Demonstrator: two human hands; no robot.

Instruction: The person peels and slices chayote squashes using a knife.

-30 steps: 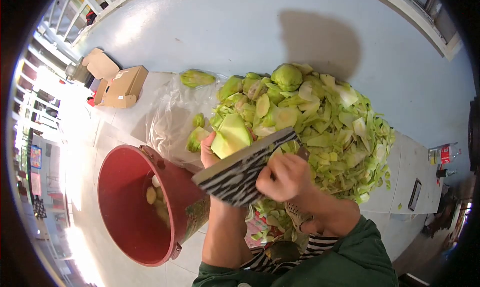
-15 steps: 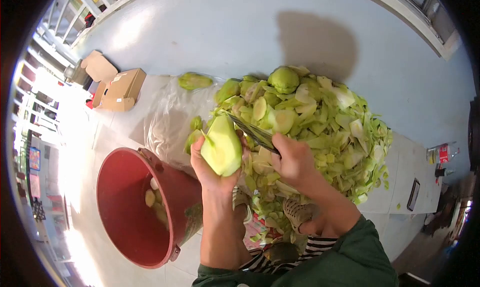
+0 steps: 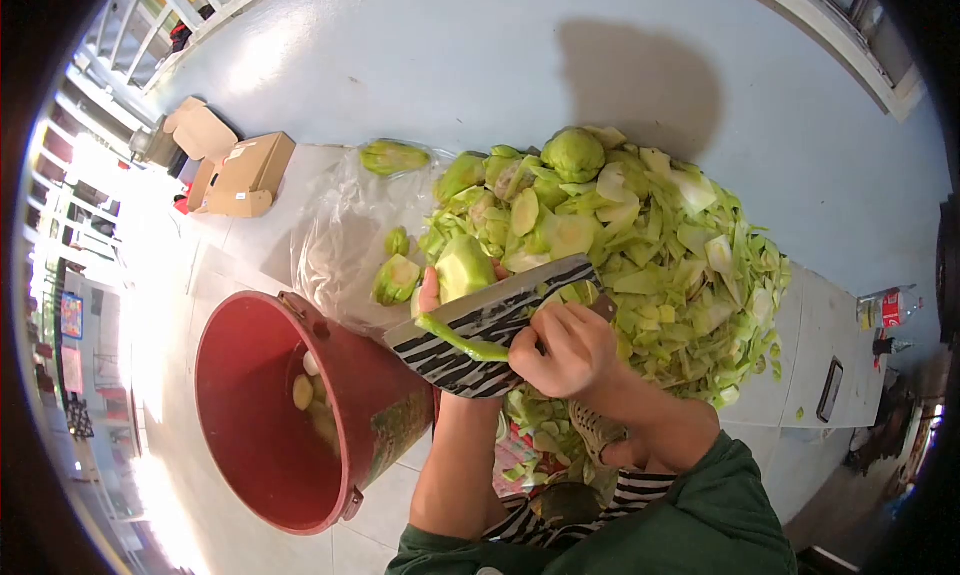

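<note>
My right hand (image 3: 567, 350) is closed round the handle of a broad knife (image 3: 485, 325) with a black-and-white striped blade. The blade lies across a pale green, partly peeled chayote (image 3: 465, 267), its flat side towards me. A strip of green peel (image 3: 460, 342) hangs in front of the blade. My left hand (image 3: 430, 291) grips the chayote; the blade hides most of it, and a few fingertips show. Beyond the knife is a heap of peelings (image 3: 690, 285), with an unpeeled chayote (image 3: 573, 155) on top.
At the left stands a red bucket (image 3: 345, 425) with some pale pieces inside. A plastic bag (image 3: 330, 240) with chayotes near it lies behind the bucket. An open cardboard box (image 3: 250, 175) is at the upper left; a bottle (image 3: 888, 308) and a phone (image 3: 829, 390) are at the right.
Since half a second ago, the knife has swung from edge-on beside the chayote to across its front. A strip of peel now hangs at the blade.
</note>
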